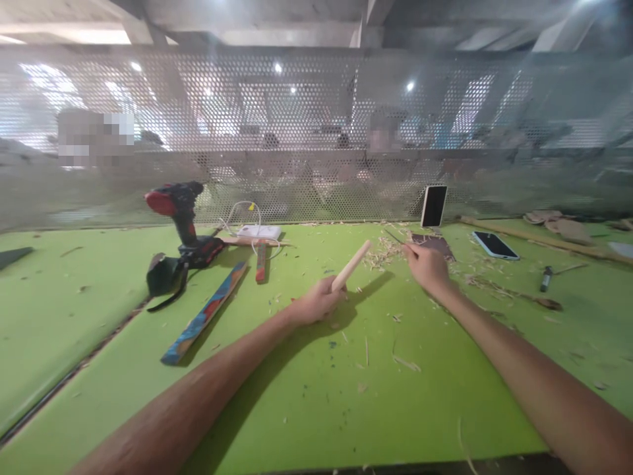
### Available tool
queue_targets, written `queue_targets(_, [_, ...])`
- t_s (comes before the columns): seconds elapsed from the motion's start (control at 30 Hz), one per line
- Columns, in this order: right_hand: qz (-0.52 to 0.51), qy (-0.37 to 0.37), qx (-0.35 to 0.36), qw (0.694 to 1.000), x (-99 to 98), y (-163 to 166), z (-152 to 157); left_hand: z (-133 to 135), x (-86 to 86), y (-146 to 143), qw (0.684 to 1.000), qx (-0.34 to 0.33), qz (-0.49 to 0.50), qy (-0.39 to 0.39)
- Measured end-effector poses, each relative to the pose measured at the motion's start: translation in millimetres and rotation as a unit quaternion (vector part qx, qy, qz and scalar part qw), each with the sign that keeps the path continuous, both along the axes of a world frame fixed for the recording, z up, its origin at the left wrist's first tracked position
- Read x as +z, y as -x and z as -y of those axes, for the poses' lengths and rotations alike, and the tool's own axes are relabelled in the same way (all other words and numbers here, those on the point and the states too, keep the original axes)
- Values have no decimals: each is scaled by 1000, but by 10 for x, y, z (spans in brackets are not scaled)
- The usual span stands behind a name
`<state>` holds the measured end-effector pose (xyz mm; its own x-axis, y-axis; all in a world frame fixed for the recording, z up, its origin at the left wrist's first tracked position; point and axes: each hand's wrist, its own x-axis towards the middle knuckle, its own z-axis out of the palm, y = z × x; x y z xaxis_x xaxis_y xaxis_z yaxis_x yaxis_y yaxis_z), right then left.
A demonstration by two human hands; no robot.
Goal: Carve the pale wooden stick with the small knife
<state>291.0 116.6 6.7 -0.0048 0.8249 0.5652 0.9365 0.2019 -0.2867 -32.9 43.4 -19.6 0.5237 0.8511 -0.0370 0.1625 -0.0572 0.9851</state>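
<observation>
My left hand (320, 301) is closed round the lower end of a pale, smooth wooden stick (352, 265), which slants up to the right above the green table. My right hand (429, 265), fingers pinched together, is over the far right part of the table. From its fingertips a thin dark tool (393, 236) points up to the left; its kind is too small to tell. Wood shavings (383, 254) lie heaped beside that hand. A dark brown flat sheet (431, 243), perhaps sandpaper, lies just behind it, partly hidden by the hand.
A red and black cordless drill (184, 227) stands at the left. Near it lie a painted wooden strip (205, 315), a shorter painted piece (260, 262) and a white power strip (258, 231). Two phones (494, 245), a long pole (539, 239) and a perforated metal screen (306, 132) are farther off.
</observation>
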Motion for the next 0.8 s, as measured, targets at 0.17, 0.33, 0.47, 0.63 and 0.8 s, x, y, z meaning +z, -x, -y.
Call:
queue_targets(0.17, [-30,8,60,998,-43,160,43,-4,9,7,1000,6,3,7])
queue_targets(0.33, [-40,-17,117,992,-83,226,84,19,13,-3,1000,16,0,-12])
queue_targets(0.47, [-12,-40,122,992,-96,238,91,37,39,1,999,10,-6,-37])
queue_targets(0.63, [32,-16,135,990,-99,279,123,37,46,10,999,9,-12,-39])
queue_targets(0.8, [-23,24,142,989,-153,262,110,9,-6,5,999,10,-6,-41])
